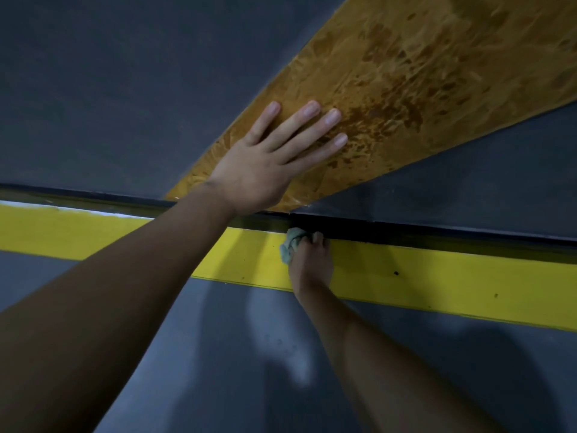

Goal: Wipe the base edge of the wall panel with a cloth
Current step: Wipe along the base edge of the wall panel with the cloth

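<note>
- The left hand (271,160) lies flat against the amber, mottled wall panel (421,73), fingers straight and slightly spread, pointing up and to the right.
- Dark grey wall (93,89) flanks the panel on both sides of this hand.
- The right hand (310,264) is just below the left hand's wrist, its fingers curled round a bunched, pale green cloth (292,245).
- The cloth protrudes left of and above the right hand's fingers and touches the dark base edge (437,235) of the wall.
- A yellow stripe (437,276) runs beneath the right hand, parallel to the base edge.
- Grey floor (218,339) lies below both forearms and carries soft shadows.
</note>
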`<state>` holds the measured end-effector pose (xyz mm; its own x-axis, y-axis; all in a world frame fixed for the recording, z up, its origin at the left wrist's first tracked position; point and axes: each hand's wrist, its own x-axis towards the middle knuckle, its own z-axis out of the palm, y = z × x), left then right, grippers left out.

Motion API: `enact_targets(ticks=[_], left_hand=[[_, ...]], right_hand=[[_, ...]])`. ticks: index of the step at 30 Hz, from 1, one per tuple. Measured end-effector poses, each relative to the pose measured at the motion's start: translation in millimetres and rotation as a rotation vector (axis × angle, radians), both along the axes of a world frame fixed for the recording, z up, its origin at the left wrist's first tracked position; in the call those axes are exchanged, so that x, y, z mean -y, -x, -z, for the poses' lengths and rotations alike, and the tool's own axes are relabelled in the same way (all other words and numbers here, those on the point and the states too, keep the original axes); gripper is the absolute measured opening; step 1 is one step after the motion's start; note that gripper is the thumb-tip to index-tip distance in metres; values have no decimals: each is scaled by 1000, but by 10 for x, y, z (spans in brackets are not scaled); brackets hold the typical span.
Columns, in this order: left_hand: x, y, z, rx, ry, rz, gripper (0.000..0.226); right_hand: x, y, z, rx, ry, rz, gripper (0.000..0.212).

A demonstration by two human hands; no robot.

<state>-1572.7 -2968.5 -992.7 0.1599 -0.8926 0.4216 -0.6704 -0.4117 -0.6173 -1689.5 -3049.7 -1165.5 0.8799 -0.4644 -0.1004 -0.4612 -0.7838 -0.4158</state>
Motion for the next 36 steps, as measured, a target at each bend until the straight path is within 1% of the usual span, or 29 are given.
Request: enact_targets(ticks=[2, 4, 5, 8, 10, 11, 14, 15, 17, 20, 21, 23, 25, 27, 29, 32, 36], left_hand=[[-56, -23, -55, 18, -3, 42, 85], [-151, -76, -107, 65, 55, 103, 72], [-208, -92, -118, 80, 101, 111, 67], [-452, -142, -106, 59, 171, 54, 61], [-708, -200, -44, 19, 185, -15, 62], [-831, -238, -3, 3, 196, -49, 63], [-1010, -306, 94, -9, 180, -94, 64], [-1016, -318, 113, -7, 172, -94, 64], [-1017, -354, 122, -11, 166, -90, 65], [-1017, -371, 135, -4, 170, -97, 67], [-1022, -373, 147, -1, 172, -98, 68], [-1028, -384, 164, 8, 174, -95, 69], [-1023, -388, 181, 23, 173, -99, 69], [-1014, -388, 206, 16, 177, -102, 71], [-1009, -391, 226, 14, 175, -106, 75], [-1036, -414, 238, 27, 160, -117, 80], [-1044, -428, 222, 20, 148, -112, 77]], right_hand=[[-224, -102, -40, 5, -18, -63, 23], [-520, -241, -111, 53, -44, -127, 24], [-665, -327, -169, 43, -55, -154, 23], [-884, -506, -275, -30, -47, -161, 29], [-883, -487, -238, -15, -7, -207, 29], [-857, -463, -193, -11, 1, -279, 29], [-791, -501, -64, -5, 42, -605, 36], [-796, -521, -45, -21, 41, -659, 38], [-799, -511, -16, -53, 23, -643, 37], [-789, -338, 17, -7, 60, -519, 26], [-757, -273, 21, -18, 73, -478, 25], [-623, -173, 83, -14, 62, -367, 27], [-415, -112, 158, 33, 64, -239, 28], [-250, -92, 226, 20, 106, -193, 33], [-215, -134, 259, -6, 114, -189, 34], [-409, -256, 194, 57, 28, -206, 30], [-782, -504, 64, 29, 17, -434, 17]])
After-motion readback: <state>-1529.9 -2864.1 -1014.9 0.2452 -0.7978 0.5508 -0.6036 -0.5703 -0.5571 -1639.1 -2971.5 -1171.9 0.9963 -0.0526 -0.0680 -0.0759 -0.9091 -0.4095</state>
